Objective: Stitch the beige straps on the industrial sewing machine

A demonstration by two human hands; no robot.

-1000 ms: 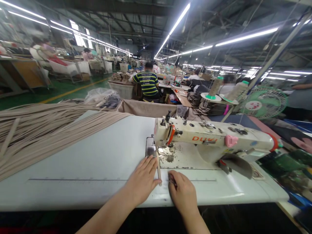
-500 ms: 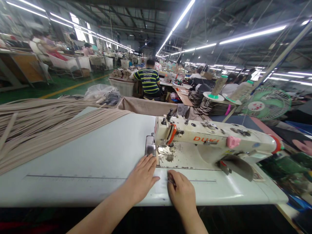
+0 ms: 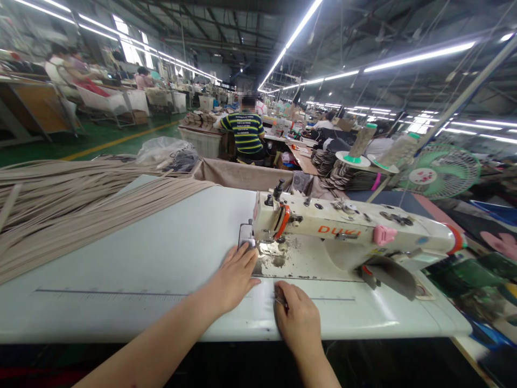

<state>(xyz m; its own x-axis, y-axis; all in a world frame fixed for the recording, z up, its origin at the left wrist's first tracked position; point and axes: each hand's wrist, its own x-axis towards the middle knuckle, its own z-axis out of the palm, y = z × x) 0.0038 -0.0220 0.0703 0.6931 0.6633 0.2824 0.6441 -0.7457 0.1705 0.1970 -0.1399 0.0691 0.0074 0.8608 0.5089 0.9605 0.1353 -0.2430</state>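
Observation:
My left hand (image 3: 238,276) lies flat with its fingers stretched out. Its fingertips rest on the shiny metal cover plate (image 3: 246,235) at the left end of the sewing machine's bed. My right hand (image 3: 298,315) is on the table's front part, its fingers curled round something small, dark and metallic that is mostly hidden. The white sewing machine (image 3: 343,223) stands just beyond both hands, with its needle area right of my left fingertips. A printed ruler line (image 3: 121,293) runs along the pale tabletop (image 3: 181,242).
Long beige fabric strips (image 3: 100,215) cover the table's left side. A cloth-lined bin (image 3: 242,173) stands behind the table. Thread cones (image 3: 361,141) and a green fan (image 3: 440,175) are at the right. A person in a striped shirt (image 3: 244,134) sits ahead.
My left hand has slid slightly forward, its fingertips now further over the metal plate. My right hand stays closed in nearly the same place. The view has shifted slightly.

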